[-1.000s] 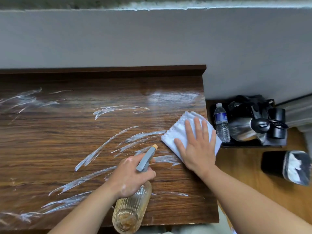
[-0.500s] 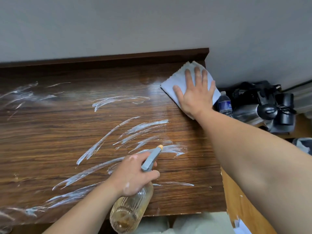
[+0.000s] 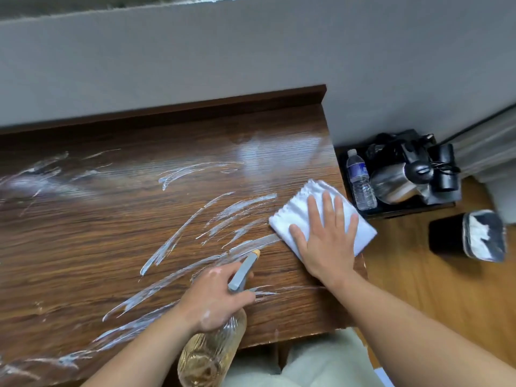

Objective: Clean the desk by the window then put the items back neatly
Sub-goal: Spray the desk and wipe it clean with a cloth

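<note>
The dark wooden desk stands against the grey wall, streaked with white foam smears. My right hand lies flat, fingers spread, pressing a folded white cloth on the desk's right edge. My left hand grips the neck of a clear ribbed spray bottle with amber liquid; its grey nozzle with an orange tip points toward the cloth. The bottle's body hangs over the desk's front edge.
On the floor to the right of the desk sits a black tray holding a water bottle, a steel kettle and black cups. A black bin with a white liner stands on the wooden floor nearby.
My right hand has pulled the cloth from the desk's back right corner toward me along the right edge. The left hand with the spray bottle has stayed in place.
</note>
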`<state>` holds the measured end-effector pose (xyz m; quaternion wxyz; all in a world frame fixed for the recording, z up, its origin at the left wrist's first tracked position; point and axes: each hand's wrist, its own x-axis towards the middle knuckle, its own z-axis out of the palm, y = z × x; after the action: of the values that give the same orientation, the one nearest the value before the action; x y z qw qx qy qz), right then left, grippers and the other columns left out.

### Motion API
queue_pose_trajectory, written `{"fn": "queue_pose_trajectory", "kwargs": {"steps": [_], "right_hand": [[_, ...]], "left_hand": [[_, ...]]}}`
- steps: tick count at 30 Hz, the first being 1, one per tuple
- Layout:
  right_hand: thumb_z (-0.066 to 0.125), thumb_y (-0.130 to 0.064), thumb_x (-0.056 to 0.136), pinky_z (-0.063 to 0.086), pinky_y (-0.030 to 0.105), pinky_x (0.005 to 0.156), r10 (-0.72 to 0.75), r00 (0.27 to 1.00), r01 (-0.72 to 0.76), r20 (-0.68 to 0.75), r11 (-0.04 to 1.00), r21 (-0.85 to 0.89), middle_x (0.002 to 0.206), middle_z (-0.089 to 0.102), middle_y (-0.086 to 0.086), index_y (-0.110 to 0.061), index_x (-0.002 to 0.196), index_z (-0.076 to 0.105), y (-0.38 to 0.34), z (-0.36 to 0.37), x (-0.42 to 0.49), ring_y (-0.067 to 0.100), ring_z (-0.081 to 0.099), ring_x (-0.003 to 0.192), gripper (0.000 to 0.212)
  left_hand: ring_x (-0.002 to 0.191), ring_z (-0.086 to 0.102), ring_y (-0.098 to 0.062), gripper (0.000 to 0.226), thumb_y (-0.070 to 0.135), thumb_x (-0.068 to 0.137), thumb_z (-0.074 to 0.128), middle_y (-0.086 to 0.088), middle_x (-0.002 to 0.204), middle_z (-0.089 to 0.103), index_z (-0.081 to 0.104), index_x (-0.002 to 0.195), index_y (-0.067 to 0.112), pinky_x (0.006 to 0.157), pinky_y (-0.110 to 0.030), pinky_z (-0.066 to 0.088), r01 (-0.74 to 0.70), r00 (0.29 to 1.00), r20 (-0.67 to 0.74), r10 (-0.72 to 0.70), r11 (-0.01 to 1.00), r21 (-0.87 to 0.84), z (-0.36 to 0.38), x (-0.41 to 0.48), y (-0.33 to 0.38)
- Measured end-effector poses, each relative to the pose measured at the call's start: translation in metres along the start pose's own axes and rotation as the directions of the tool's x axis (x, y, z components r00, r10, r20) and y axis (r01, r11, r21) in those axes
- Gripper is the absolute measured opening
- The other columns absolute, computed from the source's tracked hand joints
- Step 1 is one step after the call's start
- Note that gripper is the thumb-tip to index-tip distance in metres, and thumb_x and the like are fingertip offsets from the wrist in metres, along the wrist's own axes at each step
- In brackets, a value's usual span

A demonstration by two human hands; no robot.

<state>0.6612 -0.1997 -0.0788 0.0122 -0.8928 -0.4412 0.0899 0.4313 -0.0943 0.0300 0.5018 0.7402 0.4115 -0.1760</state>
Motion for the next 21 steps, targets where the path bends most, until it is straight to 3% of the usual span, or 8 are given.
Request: {"fn": "queue_pose_trajectory", "kwargs": {"steps": [5,10,13,16,21], "right_hand": [[0.03,-0.067,0.097,0.012,0.065,0.118,0.003,1.0,-0.003,-0.003,0.999,-0.041,0.168,0.014,0.011,-0.022,0.16,0.024,-0.014,0.011,-0.025,0.035,0.013,0.154,0.078],[0.026,-0.068,0.097,0.01,0.065,0.119,0.027,1.0,-0.027,0.0,0.999,-0.021,0.167,0.015,0.009,-0.026,0.16,0.02,-0.032,0.0,0.03,0.034,0.01,0.154,0.077],[0.023,-0.069,0.097,0.006,0.064,0.12,0.037,0.999,-0.037,0.013,0.999,-0.003,0.168,0.012,0.009,-0.027,0.16,0.018,-0.044,-0.01,0.081,0.033,0.006,0.154,0.075],[0.022,-0.068,0.098,0.003,0.064,0.12,0.015,0.999,-0.015,0.03,1.0,0.02,0.169,0.007,0.008,-0.027,0.16,0.015,-0.052,-0.018,0.128,0.032,0.001,0.155,0.075],[0.014,-0.069,0.097,-0.001,0.065,0.119,-0.017,0.999,0.016,0.039,0.999,0.041,0.169,0.001,0.007,-0.027,0.161,0.008,-0.065,-0.024,0.183,0.032,-0.006,0.155,0.077]], "left_hand": [[0.082,0.06,-0.018,0.02,0.041,0.077,0.071,0.005,0.085,0.066,0.063,0.084,0.024,0.074,-0.038,0.049,0.021,0.996,-0.087,-0.026,0.998,-0.059,-0.004,0.001,-0.004],[0.073,0.059,-0.022,0.022,0.038,0.076,0.071,0.0,0.074,0.063,0.057,0.073,0.021,0.064,-0.035,0.046,0.061,0.991,-0.114,-0.071,0.994,-0.092,-0.005,0.008,-0.004],[0.076,0.061,-0.017,0.017,0.04,0.077,0.072,0.005,0.079,0.065,0.062,0.082,0.027,0.069,-0.035,0.048,0.074,0.989,-0.118,-0.089,0.989,-0.129,-0.006,0.009,-0.006],[0.086,0.064,-0.009,0.029,0.049,0.072,0.069,0.012,0.092,0.068,0.066,0.098,0.036,0.079,-0.033,0.053,0.103,0.986,-0.111,-0.126,0.976,-0.192,-0.009,0.008,-0.004],[0.086,0.064,-0.007,0.042,0.06,0.064,0.063,0.009,0.091,0.07,0.066,0.098,0.036,0.079,-0.032,0.053,0.086,0.98,-0.152,-0.127,0.965,-0.247,-0.005,0.005,0.002]]}}
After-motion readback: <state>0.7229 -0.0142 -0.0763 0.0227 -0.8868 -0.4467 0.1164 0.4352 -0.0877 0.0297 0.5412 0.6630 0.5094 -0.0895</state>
